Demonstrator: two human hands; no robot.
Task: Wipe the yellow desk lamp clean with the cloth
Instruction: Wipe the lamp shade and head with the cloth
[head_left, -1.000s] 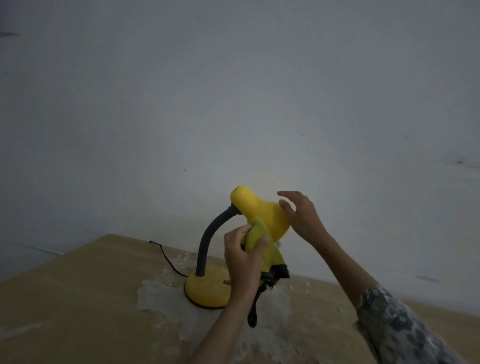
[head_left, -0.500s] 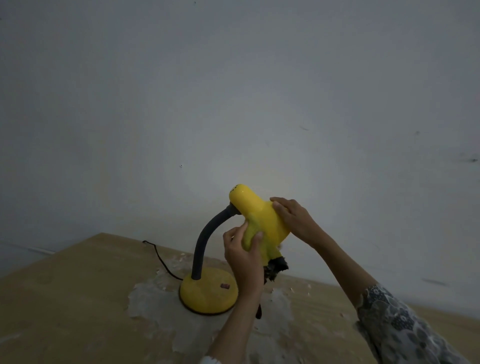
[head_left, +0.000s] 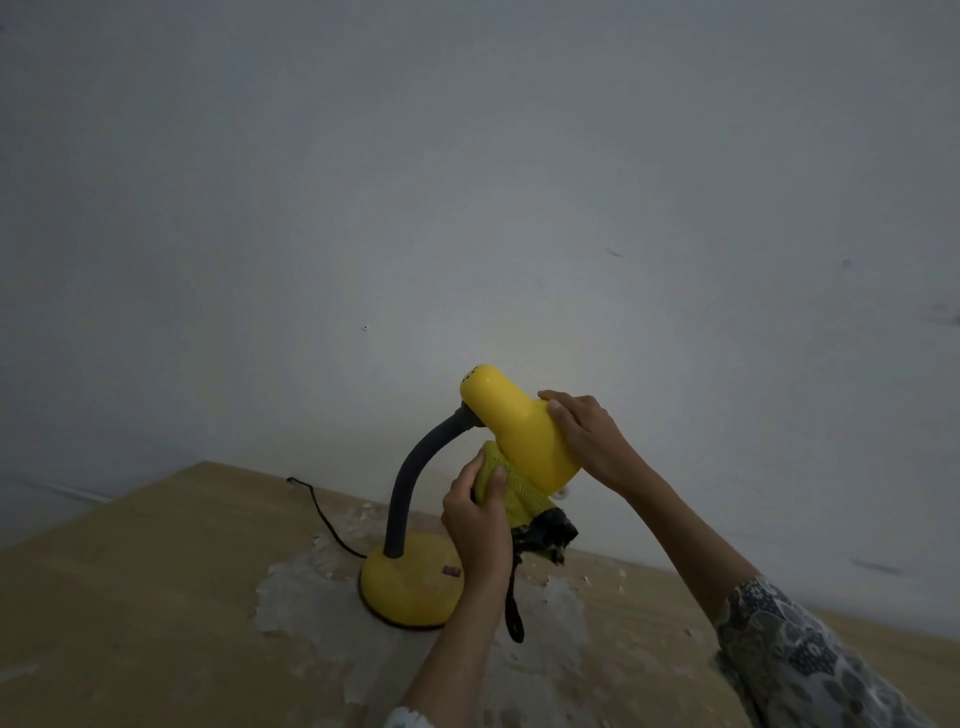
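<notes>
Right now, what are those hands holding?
Left hand: bunched yellow-green cloth. Right hand: yellow desk lamp's shade, gripped near its wide end.

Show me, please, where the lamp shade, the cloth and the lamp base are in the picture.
lamp shade (head_left: 524, 431): head view, on the yellow outer side of the cone.
cloth (head_left: 511, 493): head view, on its yellow-green upper part, under the shade.
lamp base (head_left: 408, 587): head view, on the top of the yellow dome.

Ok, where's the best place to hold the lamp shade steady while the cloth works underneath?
Probably the wide flared end of the lamp shade, taken from the right and above, as the right hand has it now. The shade tilts down to the right on a bendable grey neck, so a grip there braces it against the left hand pressing the cloth up from below.
</notes>
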